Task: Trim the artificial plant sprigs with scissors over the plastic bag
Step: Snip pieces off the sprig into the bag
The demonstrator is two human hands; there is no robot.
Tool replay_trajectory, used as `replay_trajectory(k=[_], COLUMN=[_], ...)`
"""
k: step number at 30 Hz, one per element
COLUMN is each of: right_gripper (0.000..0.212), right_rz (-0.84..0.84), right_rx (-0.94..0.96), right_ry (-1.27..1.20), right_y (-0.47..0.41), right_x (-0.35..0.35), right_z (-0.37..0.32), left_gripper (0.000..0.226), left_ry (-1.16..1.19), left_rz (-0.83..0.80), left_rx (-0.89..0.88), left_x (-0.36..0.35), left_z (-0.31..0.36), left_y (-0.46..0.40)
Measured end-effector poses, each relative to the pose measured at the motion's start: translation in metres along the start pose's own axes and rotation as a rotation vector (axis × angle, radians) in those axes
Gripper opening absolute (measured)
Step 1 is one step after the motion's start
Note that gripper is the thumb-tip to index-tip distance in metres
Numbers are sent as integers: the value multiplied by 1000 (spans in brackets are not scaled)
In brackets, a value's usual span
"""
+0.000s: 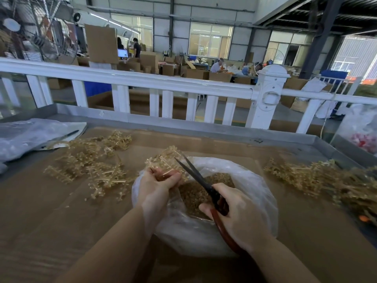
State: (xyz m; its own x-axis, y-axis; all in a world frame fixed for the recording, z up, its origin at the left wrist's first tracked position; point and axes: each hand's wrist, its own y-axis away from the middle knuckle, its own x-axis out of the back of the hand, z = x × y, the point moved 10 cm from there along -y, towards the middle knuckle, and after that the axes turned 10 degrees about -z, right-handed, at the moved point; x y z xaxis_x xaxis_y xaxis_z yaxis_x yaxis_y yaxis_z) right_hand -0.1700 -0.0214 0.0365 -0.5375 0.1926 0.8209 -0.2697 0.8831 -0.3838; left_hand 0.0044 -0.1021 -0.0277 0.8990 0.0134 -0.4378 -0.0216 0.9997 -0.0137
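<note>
Trimming a sprig over the plastic bag, task partway through

Left hand gripping sprig above bag, tips pointing away; right hand fingers curled round scissors, blades parted, long axis running up-left; bag holding clippings, piles on the surface left and right

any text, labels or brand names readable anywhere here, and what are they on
None can be read.
Lit monitor in the background: content too small and blurred to read.
Cardboard boxes behind the white fence: no legible print.
Scissors and plastic bag: no visible markings.
</note>
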Motion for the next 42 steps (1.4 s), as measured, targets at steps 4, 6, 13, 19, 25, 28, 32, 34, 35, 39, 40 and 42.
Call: replay_trajectory(k=[4,6,13,19,25,28,32,34,35,39,40,42], right_gripper=[31,28,30,32,30,30,31,32,32,28,28,27], right_rz=[-62,-97,-180,-206,-218,-229,-255,-259,-258,-251,-253,-260], right_rx=[2,-14,-83,-95,-94,-97,-94,-93,-94,-99,-100,-103], right_ry=[33,49,71,62,59,53,58,66,59,33,29,25], right_y=[0,-1,-9,-10,-10,-10,-10,-10,-11,-11,-11,-11], right_x=[-7,-11,-18,-20,-21,-21,-23,-24,-24,-23,-23,-24], right_z=[2,5,13,13,12,12,12,12,13,15,15,16], left_gripper=[32,30,32,30,32,30,25,23,24,33,32,31], left_ry=[37,85,105,121,201,201,126,89,74,165,167,173], left_rz=[36,40,-8,-30,52,63,134,122,113,65,54,45], left_rx=[-59,-63,-54,10,20,19,10,0,-3,16,21,31], left_x=[11,12,6,-2,1,1,9,6,4,-2,-4,-5], left_z=[15,20,21,3,-4,-3,-1,2,3,-1,-1,-2], left_y=[-4,-5,-3,1,1,2,4,5,6,7,7,8])
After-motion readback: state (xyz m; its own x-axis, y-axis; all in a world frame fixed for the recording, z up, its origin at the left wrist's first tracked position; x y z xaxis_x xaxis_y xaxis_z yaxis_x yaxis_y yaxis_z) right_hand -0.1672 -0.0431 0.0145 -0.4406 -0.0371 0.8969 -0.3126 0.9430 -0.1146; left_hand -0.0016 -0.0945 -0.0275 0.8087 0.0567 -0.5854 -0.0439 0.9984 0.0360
